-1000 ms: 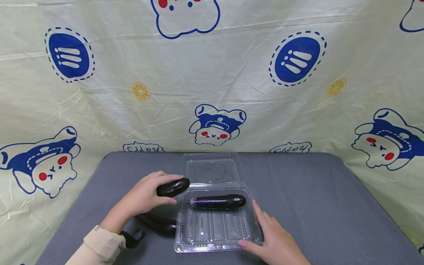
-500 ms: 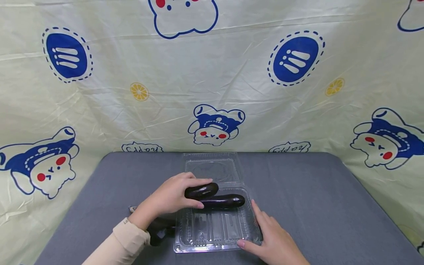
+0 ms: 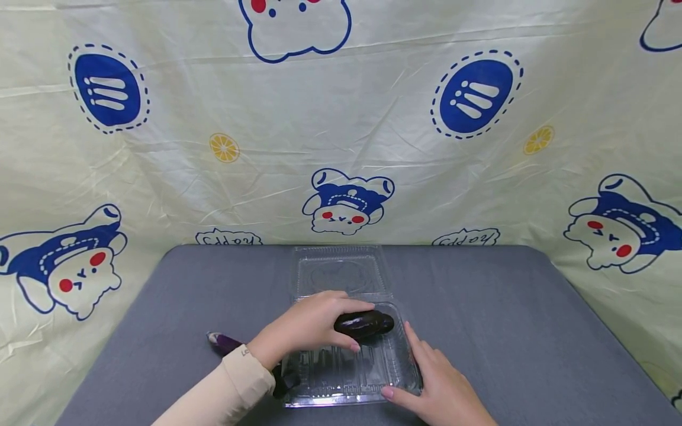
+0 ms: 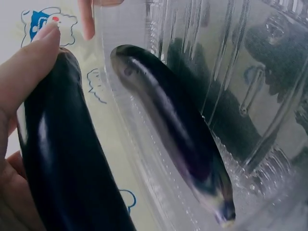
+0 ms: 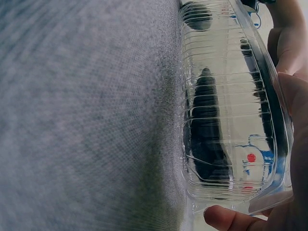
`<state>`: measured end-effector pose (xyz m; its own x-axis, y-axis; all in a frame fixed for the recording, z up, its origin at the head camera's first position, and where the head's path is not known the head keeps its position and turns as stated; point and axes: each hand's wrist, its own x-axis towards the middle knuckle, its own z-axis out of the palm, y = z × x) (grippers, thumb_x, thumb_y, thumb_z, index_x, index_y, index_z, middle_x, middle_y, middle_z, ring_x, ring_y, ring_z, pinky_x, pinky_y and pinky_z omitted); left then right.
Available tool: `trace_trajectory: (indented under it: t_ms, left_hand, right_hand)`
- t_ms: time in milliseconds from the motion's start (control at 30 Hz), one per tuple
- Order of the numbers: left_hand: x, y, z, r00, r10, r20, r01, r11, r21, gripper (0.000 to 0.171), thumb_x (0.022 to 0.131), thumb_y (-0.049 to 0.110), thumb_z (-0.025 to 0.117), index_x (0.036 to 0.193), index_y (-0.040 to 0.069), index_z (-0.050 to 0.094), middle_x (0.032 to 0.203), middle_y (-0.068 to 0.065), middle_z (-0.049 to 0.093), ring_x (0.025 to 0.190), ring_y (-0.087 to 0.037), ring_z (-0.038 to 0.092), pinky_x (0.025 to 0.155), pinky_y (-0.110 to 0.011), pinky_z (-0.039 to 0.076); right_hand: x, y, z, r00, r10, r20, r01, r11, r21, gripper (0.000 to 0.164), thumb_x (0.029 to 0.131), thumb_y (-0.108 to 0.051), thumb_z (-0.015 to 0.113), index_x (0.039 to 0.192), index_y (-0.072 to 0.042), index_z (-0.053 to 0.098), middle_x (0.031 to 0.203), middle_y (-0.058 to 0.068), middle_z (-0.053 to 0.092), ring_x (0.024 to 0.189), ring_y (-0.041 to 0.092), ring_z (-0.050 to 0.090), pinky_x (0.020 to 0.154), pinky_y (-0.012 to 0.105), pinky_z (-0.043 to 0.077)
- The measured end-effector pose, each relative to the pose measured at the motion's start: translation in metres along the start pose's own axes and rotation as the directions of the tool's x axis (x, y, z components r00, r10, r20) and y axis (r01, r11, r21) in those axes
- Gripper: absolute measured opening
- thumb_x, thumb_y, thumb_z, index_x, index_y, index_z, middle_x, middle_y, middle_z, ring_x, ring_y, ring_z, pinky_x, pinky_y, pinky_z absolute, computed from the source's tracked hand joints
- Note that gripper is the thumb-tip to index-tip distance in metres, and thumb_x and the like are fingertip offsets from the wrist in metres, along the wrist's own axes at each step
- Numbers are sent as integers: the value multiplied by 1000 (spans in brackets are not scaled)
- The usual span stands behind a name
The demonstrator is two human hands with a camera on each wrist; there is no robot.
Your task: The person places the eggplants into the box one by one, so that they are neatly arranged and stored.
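Observation:
My left hand (image 3: 314,324) grips a glossy dark eggplant (image 3: 356,324) over the clear plastic container (image 3: 341,402), thumb on its near side. In the left wrist view, this eggplant (image 4: 62,139) is close to the camera, and a second eggplant (image 4: 173,120) lies in the container beyond it. From the head, the held one mostly covers the second. My right hand (image 3: 444,378) holds the container's right side, thumb at the near corner and fingers along the wall. Through that wall, the right wrist view shows a dark eggplant shape (image 5: 207,130).
A third eggplant (image 3: 222,343) lies on the grey table left of the container, partly hidden under my left sleeve (image 3: 229,384). The container's lid (image 3: 341,269) lies folded back toward the far edge. Behind the table hangs a printed cloth (image 3: 405,177).
My left hand has carried its eggplant rightward from the container's left edge to above the eggplant inside. My right hand has stayed at the container's right side.

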<state>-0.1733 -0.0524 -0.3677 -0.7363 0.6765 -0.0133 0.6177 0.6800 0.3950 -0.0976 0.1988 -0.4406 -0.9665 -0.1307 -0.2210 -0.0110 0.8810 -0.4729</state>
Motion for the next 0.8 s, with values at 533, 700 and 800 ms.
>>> trace_trajectory:
  t_ms: [533,700,800]
  left_hand:
    - [20,9,21,995,74,63,-82,988,131,68,73,45,85,135,33,61,111,7,70,89,-4,60,77,-23,52]
    - [24,11,26,994,86,67,-96,981,168,69,72,46,86,134,32,61,108,7,70,88,-4,59,78,-23,52]
    - [26,13,28,994,88,68,-99,979,179,68,71,45,86,134,32,62,110,7,70,91,-5,60,80,-24,53]
  right_hand:
    - [2,0,0,1000,4,8,-4,1000,8,118,72,-77,68,161,-23,12,117,3,58,104,21,55,74,51,52]
    - [2,0,0,1000,5,12,-5,1000,10,118,72,-76,68,161,-23,12,119,4,58,105,22,56,75,52,52]
    - [2,0,0,1000,5,11,-5,1000,11,118,72,-77,68,161,-22,12,119,4,58,105,22,56,76,53,52]
